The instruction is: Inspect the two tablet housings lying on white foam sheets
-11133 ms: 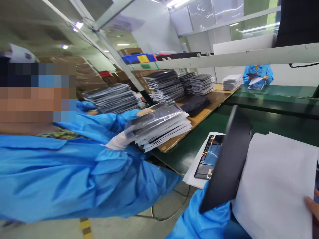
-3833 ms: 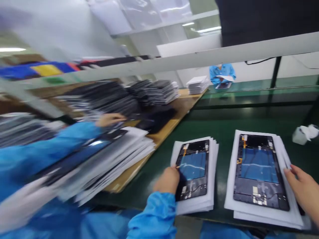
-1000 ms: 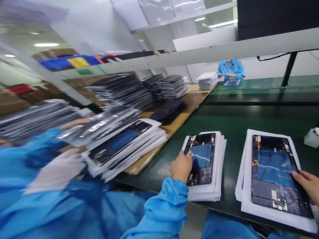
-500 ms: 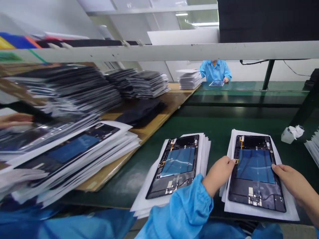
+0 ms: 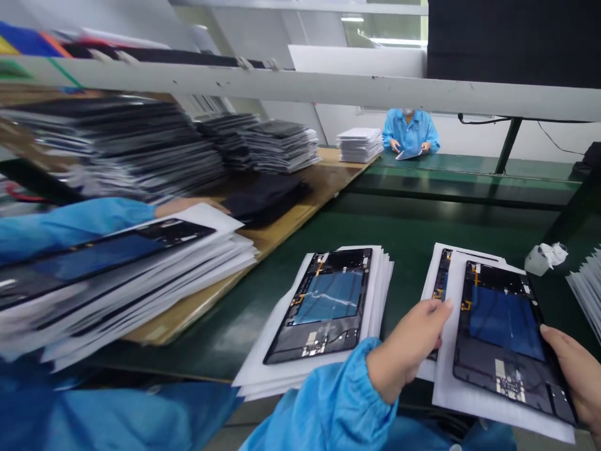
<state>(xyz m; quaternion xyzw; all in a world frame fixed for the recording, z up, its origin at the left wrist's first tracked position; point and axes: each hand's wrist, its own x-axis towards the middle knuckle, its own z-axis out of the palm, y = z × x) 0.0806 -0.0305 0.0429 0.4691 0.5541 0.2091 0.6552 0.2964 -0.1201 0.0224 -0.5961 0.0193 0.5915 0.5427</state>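
Note:
My left hand [image 5: 413, 341] pinches the left edge of a white paper sheet [image 5: 446, 382] that lies under an open-backed tablet [image 5: 509, 338]. At the right edge of that tablet, my right hand [image 5: 570, 369] grips it with the thumb on top; its other fingers are hidden below. The tablet shows a blue battery panel, orange flex strips and a small circuit board. Partly covered beneath it lies another tablet [image 5: 441, 275] on paper. Left of my hands, a similar tablet [image 5: 323, 307] rests on a stack of white sheets [image 5: 253, 369].
A co-worker's sleeve [image 5: 107, 216] reaches over a paper-and-tablet stack [image 5: 220, 263] at left. Piles of dark panels [image 5: 136, 150] stand behind it. A small white container with tissue [image 5: 539, 258] is at right. Another person [image 5: 410, 131] sits across the green bench [image 5: 291, 250].
My hands have lifted the top tablet with its paper and shifted it right, exposing another tablet beneath. The co-worker's arm at left now reaches over the far side of their stack.

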